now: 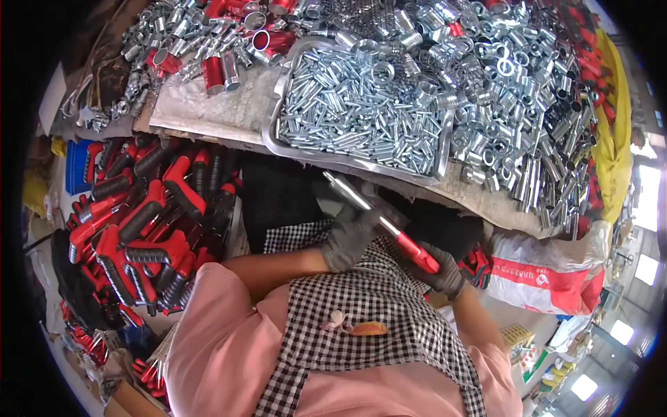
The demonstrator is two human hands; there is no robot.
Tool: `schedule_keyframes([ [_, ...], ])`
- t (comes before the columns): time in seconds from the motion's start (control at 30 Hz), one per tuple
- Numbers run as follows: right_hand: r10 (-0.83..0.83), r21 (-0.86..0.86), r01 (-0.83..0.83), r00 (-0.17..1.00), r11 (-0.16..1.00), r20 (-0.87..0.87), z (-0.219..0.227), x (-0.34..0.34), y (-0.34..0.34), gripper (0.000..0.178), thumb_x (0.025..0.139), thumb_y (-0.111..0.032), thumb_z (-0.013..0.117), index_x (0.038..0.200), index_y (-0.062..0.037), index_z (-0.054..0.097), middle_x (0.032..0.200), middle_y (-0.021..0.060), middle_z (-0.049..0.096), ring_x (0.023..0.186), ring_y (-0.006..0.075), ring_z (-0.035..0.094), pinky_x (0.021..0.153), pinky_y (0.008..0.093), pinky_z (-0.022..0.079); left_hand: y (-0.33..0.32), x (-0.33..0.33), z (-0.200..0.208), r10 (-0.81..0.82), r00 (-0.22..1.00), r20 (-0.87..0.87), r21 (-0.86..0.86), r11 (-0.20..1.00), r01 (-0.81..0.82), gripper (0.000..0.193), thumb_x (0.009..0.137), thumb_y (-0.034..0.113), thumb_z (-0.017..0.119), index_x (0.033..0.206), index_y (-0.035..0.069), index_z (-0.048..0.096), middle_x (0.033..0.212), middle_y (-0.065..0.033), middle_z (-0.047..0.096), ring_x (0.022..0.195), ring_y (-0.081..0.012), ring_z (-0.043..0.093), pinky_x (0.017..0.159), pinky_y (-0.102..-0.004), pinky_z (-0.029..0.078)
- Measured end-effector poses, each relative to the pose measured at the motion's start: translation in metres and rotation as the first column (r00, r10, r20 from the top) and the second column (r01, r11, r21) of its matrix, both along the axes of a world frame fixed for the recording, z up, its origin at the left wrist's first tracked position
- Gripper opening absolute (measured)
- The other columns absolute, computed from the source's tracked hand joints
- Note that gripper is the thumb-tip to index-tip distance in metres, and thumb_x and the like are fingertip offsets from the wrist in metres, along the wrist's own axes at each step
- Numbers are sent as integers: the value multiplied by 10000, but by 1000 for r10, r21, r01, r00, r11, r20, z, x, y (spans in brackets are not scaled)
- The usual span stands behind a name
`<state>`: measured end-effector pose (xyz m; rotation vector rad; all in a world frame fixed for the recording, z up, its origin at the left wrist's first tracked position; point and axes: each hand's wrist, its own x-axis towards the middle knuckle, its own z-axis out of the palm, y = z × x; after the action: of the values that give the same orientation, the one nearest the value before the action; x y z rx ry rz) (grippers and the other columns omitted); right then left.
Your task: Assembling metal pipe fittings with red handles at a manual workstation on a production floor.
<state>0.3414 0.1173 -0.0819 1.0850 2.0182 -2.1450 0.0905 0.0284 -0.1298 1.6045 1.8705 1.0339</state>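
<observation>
Head view: the left hand (349, 236), gloved grey, has its grip closed around the chrome tube end of a red-and-silver tool (382, 222). The right hand (442, 272), also gloved, clamps the tool's red end at 4 o'clock, so the tool spans the lap diagonally, steadied at both ends. At 12 o'clock a metal tray (278, 135) of small steel sleeves sits on the desk (208, 111) edge, near the hands. At 9 o'clock lies a pile of red-and-black handles (139, 229).
</observation>
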Motion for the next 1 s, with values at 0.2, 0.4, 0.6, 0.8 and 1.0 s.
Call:
schedule_keyframes([
  [0.2,-214,-283,212,977,936,23,-35,-9,2,433,747,-29,757,1149,-30,597,1124,72,633,1032,169,595,921,321,474,-7,-13,66,-195,716,671,259,966,20,258,857,123,663,1087,35,584,1026,-100,621,887,-206,617,756,-317,513],
  [0.4,-115,-361,36,973,932,-202,-99,-26,6,446,754,-44,750,1173,-63,598,1137,41,633,1056,152,584,930,322,466,-11,-17,79,-323,775,543,281,940,195,315,827,171,689,1076,9,587,1028,-153,611,938,-265,621,799,-340,510],
  [0.6,-197,-415,153,978,897,-65,-95,-42,-7,458,756,-49,755,1185,-68,595,1207,44,613,1114,148,563,961,317,449,-13,-14,83,-300,781,548,282,945,165,304,820,188,697,1049,33,573,946,-131,608,849,-282,614,739,-348,506],
  [0.8,-103,-290,66,988,955,-114,-73,-29,4,475,736,-64,769,1176,-39,591,1162,51,624,1080,164,581,938,317,468,-19,-19,56,-339,831,440,233,937,259,216,860,115,651,1059,39,613,1011,-131,625,917,-214,625,774,-325,517],
  [1.0,-357,-438,310,934,844,-27,18,-24,21,738,647,-45,741,1324,18,454,1022,99,630,889,222,634,810,369,541,13,-20,2,375,-471,798,-402,915,47,376,963,222,470,1329,147,419,1292,-73,509,1195,-269,493,965,-443,456],
])
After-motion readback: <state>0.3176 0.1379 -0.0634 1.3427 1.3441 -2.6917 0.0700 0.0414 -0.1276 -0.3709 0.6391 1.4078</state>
